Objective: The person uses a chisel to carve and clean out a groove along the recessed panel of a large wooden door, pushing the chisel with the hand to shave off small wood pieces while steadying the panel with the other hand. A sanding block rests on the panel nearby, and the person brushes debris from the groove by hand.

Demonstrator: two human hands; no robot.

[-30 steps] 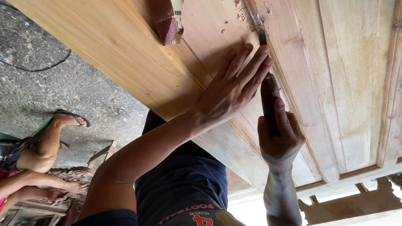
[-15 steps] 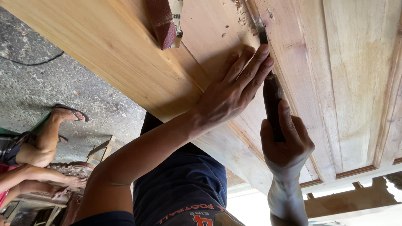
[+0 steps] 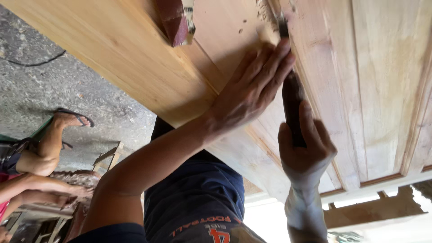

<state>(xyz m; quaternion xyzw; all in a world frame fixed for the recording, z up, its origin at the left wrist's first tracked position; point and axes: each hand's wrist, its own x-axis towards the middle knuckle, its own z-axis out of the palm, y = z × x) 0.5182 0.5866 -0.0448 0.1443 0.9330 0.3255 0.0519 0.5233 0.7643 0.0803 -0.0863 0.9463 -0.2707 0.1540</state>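
Above right hand, chisel

No packages, labels, signs or screens show anywhere in the head view at this moment.

The tip of the dark-handled tool runs out of sight near the top of the frame, blurred where it meets the wooden door panel, so its blade cannot be told. The right hand covers the lower handle. The left hand hides the panel's groove beneath its palm. A reddish block at the upper middle is cut off by the top edge. At the lower left, another person's leg and arm are cropped by the left edge. The print on the dark shirt is cut by the bottom edge.
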